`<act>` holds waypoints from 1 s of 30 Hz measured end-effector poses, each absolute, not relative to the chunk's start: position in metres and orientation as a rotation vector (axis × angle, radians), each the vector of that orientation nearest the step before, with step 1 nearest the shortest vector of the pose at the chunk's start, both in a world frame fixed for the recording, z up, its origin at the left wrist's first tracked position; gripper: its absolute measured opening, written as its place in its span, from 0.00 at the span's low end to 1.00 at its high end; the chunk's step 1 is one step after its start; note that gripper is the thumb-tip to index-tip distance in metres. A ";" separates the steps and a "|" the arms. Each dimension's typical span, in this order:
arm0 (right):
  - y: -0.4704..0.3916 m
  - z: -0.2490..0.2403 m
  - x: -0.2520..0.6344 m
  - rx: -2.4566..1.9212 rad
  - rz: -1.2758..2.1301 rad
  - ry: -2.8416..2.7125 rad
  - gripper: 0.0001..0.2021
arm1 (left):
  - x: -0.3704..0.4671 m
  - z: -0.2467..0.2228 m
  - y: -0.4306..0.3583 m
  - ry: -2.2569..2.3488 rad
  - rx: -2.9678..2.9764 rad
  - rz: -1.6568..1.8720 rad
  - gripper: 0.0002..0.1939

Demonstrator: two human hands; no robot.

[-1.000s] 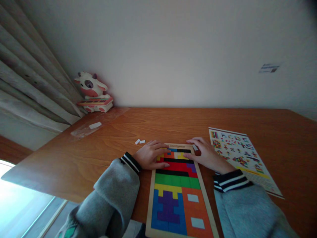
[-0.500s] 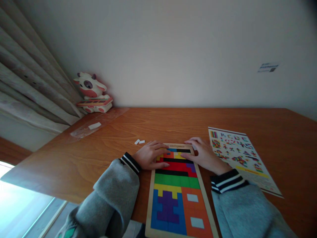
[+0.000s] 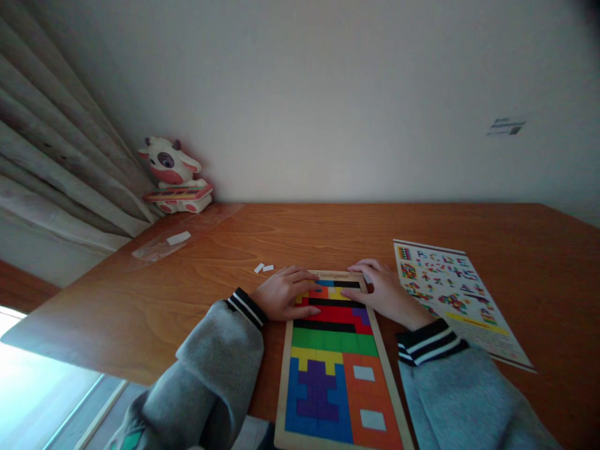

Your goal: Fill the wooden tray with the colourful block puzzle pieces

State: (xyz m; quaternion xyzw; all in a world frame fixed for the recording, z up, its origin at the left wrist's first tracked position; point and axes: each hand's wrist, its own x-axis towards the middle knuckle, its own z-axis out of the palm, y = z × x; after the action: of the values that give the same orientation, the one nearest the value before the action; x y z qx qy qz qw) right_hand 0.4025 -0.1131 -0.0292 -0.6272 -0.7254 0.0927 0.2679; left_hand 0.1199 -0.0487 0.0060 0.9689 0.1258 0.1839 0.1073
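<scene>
A wooden puzzle tray (image 3: 282, 390) filled with coloured block pieces lies before me on the table. My left hand (image 3: 284, 295) rests over its upper left edge, fingers stretched out across yellow, red and black pieces. At the upper right corner, my right hand (image 3: 389, 297) curves over the rim; its thumb and fingers are apart, one digit touching the yellow piece (image 3: 338, 295). Below the hands lie a green band (image 3: 323, 340), purple pieces (image 3: 317, 394) framed by blue, and orange pieces (image 3: 389, 397) around two pale square gaps. Some upper pieces are hidden by my fingers.
A printed pattern sheet (image 3: 450, 281) lies right of the tray, partly behind my right sleeve. Two small white scraps (image 3: 264, 268) sit left of it. A clear plastic wrapper (image 3: 157, 248) and a toy cow with a keyboard (image 3: 175, 175) are at the far left by the curtain (image 3: 56, 137).
</scene>
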 end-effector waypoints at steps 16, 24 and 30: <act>-0.113 -0.026 0.409 -1.642 0.385 -1.953 0.25 | 0.120 0.007 -0.049 0.365 2.846 0.532 0.22; -0.113 -0.024 0.409 -1.645 0.395 -1.952 0.25 | 0.119 0.007 -0.049 0.366 2.853 0.519 0.23; -0.113 -0.023 0.409 -1.609 0.406 -1.937 0.24 | 0.119 0.005 -0.048 0.356 2.848 0.510 0.23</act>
State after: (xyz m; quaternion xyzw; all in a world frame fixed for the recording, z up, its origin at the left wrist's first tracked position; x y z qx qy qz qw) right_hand 0.4092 -0.1130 -0.0233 -0.6036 -0.7265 0.1522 0.2910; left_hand 0.1193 -0.0483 0.0053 0.9707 0.1214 0.1739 0.1128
